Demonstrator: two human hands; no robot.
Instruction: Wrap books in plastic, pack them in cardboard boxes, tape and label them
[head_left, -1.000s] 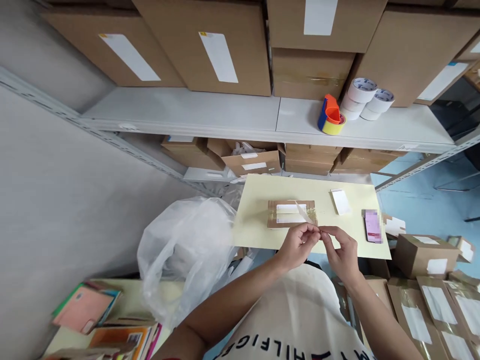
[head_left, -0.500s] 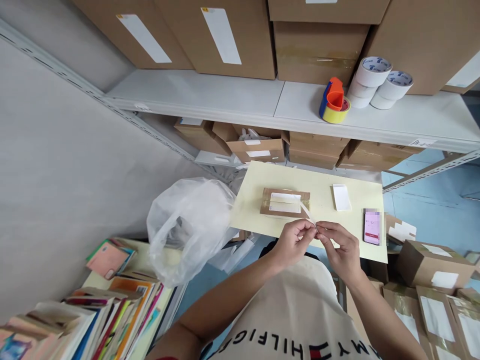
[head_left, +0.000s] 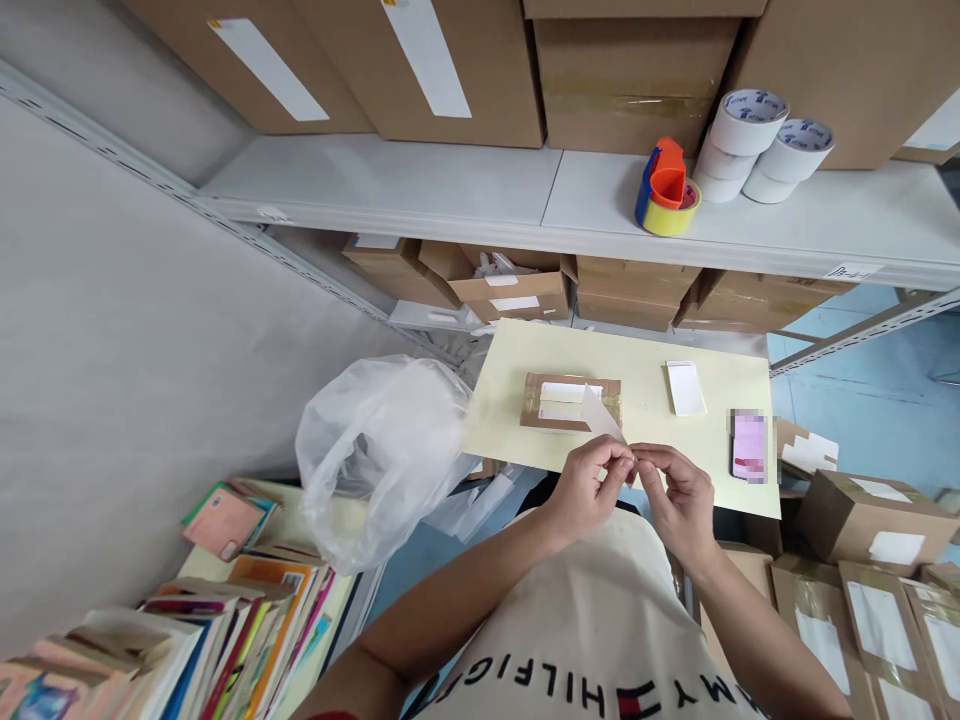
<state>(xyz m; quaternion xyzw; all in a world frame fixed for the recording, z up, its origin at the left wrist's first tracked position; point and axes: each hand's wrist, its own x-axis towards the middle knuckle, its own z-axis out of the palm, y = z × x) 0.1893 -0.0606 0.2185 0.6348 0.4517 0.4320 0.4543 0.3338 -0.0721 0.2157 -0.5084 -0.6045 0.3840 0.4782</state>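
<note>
Both hands pinch the low end of a white slip (head_left: pixel 600 414), maybe to work at its edge. The slip points to eleven o'clock, in front of the small box (head_left: pixel 531 402) on the worktop (head_left: pixel 491 432). The left hand (head_left: pixel 592 485) and right hand (head_left: pixel 679 492) almost meet, elbows out.

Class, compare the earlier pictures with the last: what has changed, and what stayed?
The white slip has turned: nearly edge-on half a second ago, it now shows its broad face, pointing up-left. The left hand and right hand still meet at its lower end; nothing was visibly let go. The view has shifted. Cardboard box, white pad and phone stay on the table.
</note>
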